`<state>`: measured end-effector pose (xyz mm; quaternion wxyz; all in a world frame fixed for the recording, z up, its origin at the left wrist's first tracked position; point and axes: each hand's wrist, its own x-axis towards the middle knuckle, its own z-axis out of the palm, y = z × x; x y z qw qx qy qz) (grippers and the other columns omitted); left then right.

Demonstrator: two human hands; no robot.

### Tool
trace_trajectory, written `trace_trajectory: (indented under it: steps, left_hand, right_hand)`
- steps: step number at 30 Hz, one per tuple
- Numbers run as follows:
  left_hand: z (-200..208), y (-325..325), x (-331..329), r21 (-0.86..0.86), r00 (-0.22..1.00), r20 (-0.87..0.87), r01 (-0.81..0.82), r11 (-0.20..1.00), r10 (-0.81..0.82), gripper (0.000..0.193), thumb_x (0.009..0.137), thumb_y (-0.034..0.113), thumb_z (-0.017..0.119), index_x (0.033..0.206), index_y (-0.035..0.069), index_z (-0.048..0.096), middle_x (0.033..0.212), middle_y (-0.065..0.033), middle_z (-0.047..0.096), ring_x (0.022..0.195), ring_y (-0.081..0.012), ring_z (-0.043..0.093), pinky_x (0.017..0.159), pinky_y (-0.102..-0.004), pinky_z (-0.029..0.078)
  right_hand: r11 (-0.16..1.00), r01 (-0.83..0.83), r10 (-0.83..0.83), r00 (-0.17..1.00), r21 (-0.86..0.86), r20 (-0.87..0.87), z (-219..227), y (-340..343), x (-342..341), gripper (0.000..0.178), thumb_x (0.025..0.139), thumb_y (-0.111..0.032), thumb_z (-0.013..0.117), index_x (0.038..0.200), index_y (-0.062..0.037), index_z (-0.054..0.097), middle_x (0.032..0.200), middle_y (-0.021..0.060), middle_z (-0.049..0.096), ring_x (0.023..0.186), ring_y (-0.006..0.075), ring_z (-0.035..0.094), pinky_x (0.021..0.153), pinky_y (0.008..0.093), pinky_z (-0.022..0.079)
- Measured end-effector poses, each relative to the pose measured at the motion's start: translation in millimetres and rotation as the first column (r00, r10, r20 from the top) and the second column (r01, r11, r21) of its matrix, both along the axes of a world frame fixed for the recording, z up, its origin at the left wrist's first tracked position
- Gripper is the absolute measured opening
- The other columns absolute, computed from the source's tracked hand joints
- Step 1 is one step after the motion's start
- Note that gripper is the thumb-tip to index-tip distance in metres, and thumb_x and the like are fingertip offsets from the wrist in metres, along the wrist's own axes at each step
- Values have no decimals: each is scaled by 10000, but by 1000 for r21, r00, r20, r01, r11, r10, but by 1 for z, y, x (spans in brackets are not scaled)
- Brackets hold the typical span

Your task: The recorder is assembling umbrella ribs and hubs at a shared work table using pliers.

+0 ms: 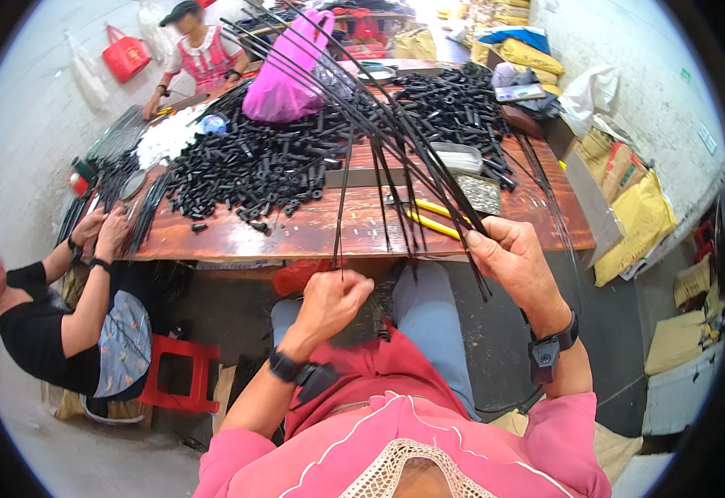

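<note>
My right hand (508, 257) is closed round a loose bundle of long thin black rods (429, 162). They slant up and to the left over the table, and several hang down from the bunch. My left hand (329, 305) is closed at the table's near edge, its fingers at the lower end of one thin black rod (340, 212) that hangs apart from the others. Just left of my right hand, pliers with yellow handles (433, 217) lie on the wooden table (271, 241), partly behind the rods.
Heaps of short black tubular parts (246, 162) cover much of the table. A purple plastic bag (284, 91) and a tray of small metal pieces (474, 195) stand among them. One co-worker (55, 307) sits at the left, another (201, 58) at the far left. Yellow sacks (636, 228) lean at the right.
</note>
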<state>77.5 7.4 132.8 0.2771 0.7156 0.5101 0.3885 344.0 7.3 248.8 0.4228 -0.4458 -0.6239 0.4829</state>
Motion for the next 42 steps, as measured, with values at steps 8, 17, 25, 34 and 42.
trace_trajectory:
  steps: [8, 17, 25, 34, 42]
  left_hand:
    - [77, -73, -35, -220, 850, 400, 452, 865, -343, 254, 949, 181, 598, 1043, -38, 688, 721, -33, 664, 703, -62, 599, 659, -238, 501]
    - [93, -56, 20, -114, 318, 947, 186, 976, 49, 433, 994, 198, 483, 1377, 26, 379, 1083, -170, 650, 995, -263, 661, 873, -409, 541]
    - [101, -42, -26, -79, 249, 967, 123, 989, 46, 379, 988, 159, 458, 1345, 49, 397, 1043, -208, 657, 879, -345, 688, 790, -464, 576]
    - [105, -26, -60, -47, 437, 897, 257, 965, -73, 434, 1002, 208, 430, 1412, 76, 374, 1050, -211, 668, 961, -380, 666, 808, -465, 558]
    - [120, -3, -63, -55, 364, 930, 280, 958, -53, 547, 987, 148, 446, 1488, 139, 226, 994, -220, 679, 900, -355, 685, 730, -439, 571]
  right_hand:
    - [979, -176, 168, 982, 100, 88, -9, -4, -57, 144, 908, -116, 619, 901, 27, 631, 691, -9, 565, 589, 73, 501, 537, 244, 392]
    - [825, -143, -19, 960, 547, 280, -17, -48, -86, 405, 807, 55, 588, 1197, -4, 496, 701, 144, 603, 669, 314, 648, 624, 386, 499]
    - [738, -646, 674, 703, -194, 227, -43, -35, -89, 411, 844, -175, 668, 1172, 31, 529, 662, 77, 577, 573, 164, 563, 555, 318, 455]
    - [592, -733, 661, 680, -337, -318, -66, -23, -118, 424, 917, -333, 656, 1129, 27, 583, 691, 15, 570, 597, 88, 573, 527, 237, 463]
    - [641, -715, 618, 696, -279, -364, -63, -18, -124, 442, 922, -351, 647, 1159, 15, 576, 746, 15, 590, 653, 88, 586, 574, 232, 471]
